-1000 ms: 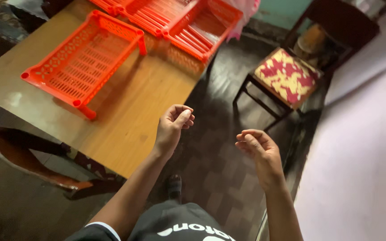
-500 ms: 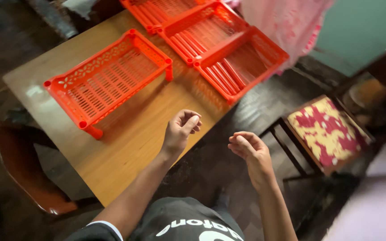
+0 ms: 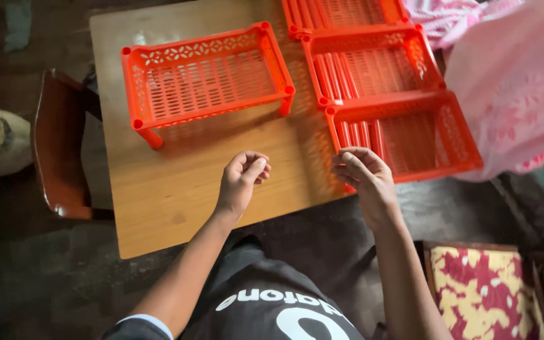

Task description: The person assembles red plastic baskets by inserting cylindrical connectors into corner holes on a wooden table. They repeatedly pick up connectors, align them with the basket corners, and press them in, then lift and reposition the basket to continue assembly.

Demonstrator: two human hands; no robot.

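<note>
Both hands hover over the near edge of the wooden tabletop (image 3: 158, 189), empty. The left hand (image 3: 242, 179) is loosely curled above bare wood; the right hand (image 3: 365, 176), fingers bent, sits at the near left corner of an orange tray (image 3: 436, 135). A legged orange basket (image 3: 206, 79) stands far left, a brown chair (image 3: 58, 151) beside the tabletop

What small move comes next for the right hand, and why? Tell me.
Probably ease the right hand forward to grip the near corner of the nearest orange tray: its curled fingers sit at that corner, seemingly empty, while the left hand hovers loosely closed above the wooden table.
</note>
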